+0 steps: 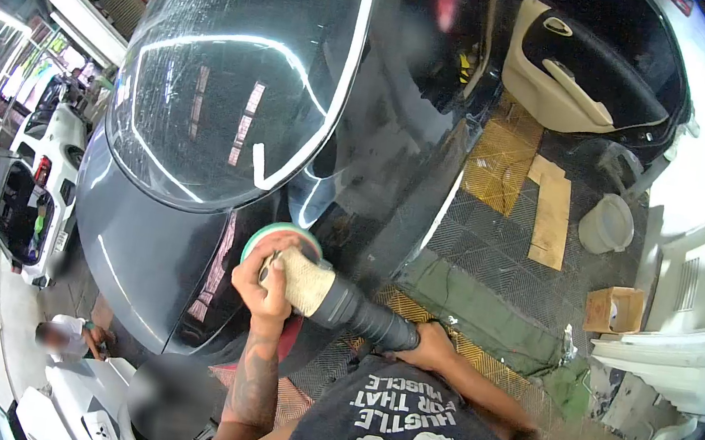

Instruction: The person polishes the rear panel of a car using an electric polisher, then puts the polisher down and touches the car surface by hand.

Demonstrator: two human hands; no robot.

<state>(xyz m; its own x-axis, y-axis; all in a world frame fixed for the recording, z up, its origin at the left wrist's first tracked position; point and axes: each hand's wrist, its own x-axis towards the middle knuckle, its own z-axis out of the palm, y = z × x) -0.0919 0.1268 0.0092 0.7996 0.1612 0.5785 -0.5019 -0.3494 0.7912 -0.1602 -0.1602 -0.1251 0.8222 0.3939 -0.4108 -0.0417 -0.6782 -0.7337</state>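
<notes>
A polisher (350, 309) with a pale fuzzy cover over its head lies across my front. My left hand (264, 282) wraps over the covered head. At the tool's dark rear end, my right hand (427, 349) grips the body. The green-edged round pad (285, 235) is at the dark car's (132, 255) rear side panel, just below the back window; its contact face is hidden. Streaks and bright light reflections cover the back window (216, 115). Part of a red tail light (290, 335) shows behind my left forearm.
An open car door (590, 73) stands at upper right. A white bucket (607, 225), flat cardboard (552, 214), a cardboard box (614, 309) and a green cloth (482, 315) lie on my right. At left are white cars (63, 140) and a crouching person (74, 339).
</notes>
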